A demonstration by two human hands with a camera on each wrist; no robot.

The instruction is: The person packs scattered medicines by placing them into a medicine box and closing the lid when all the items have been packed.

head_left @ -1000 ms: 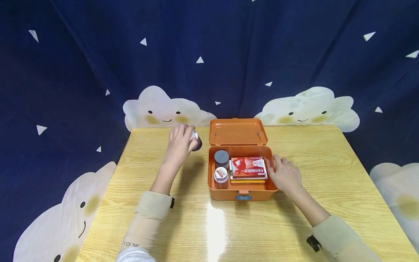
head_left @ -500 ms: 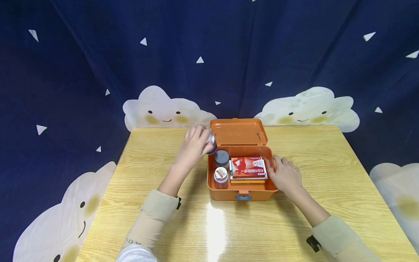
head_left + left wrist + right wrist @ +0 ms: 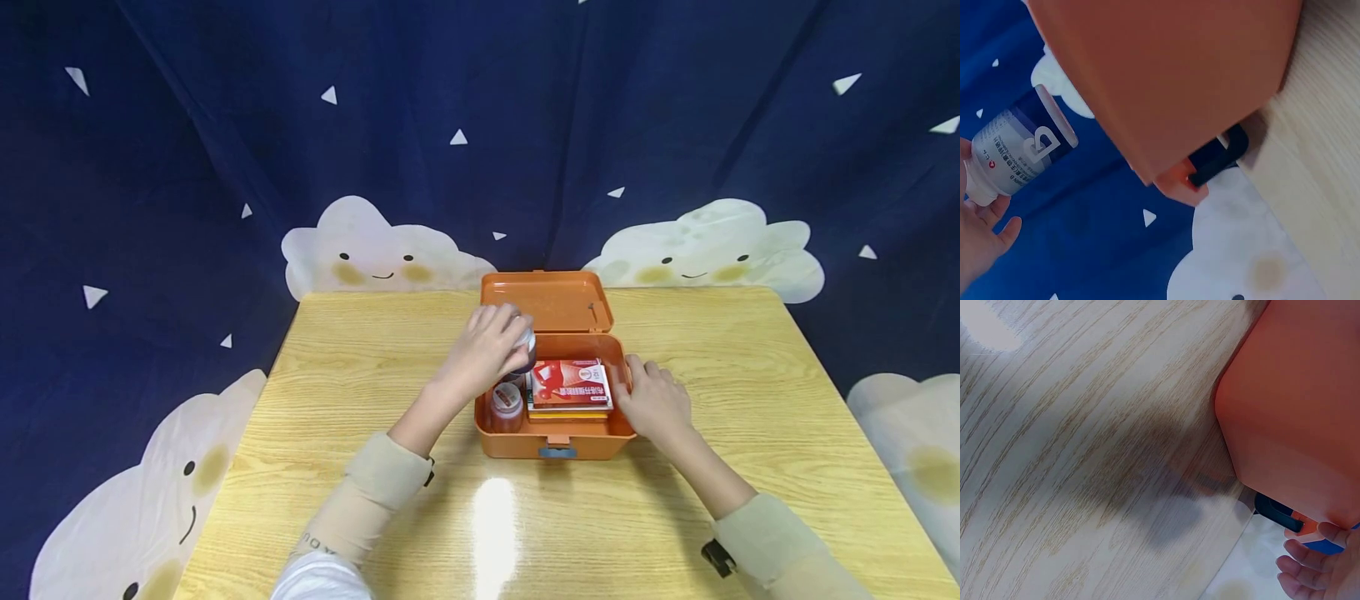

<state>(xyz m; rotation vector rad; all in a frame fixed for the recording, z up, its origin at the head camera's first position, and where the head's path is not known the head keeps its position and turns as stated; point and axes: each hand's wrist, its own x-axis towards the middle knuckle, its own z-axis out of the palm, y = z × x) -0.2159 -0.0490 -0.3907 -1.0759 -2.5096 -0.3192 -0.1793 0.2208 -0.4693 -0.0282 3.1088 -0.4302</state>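
Observation:
My left hand [image 3: 487, 350] holds a pill bottle [image 3: 528, 354] by its white cap end, over the left half of an orange lidded box [image 3: 517, 447]. In the left wrist view the bottle [image 3: 1016, 150] has a white and dark blue label, its blue base tilted away from the fingers. My right hand [image 3: 656, 402] grips the box's right rim, thumb over the edge and the other fingers outside. Inside the box stand a white-capped bottle [image 3: 507, 410] at front left and, mostly hidden behind my left hand, a grey-lidded jar. A red medicine box [image 3: 570, 383] tops a stack on the right.
The orange lid [image 3: 551, 300] is folded back behind the box. A blue latch [image 3: 558, 452] sits on its front wall. The wood table [image 3: 360, 375] extends around it, with a dark blue cloud-patterned curtain [image 3: 480, 125] at its back edge.
My left hand has carried the pill bottle rightward and slightly forward, from beside the box to over its left part, now covering the grey-lidded jar. The right hand and the box stay put.

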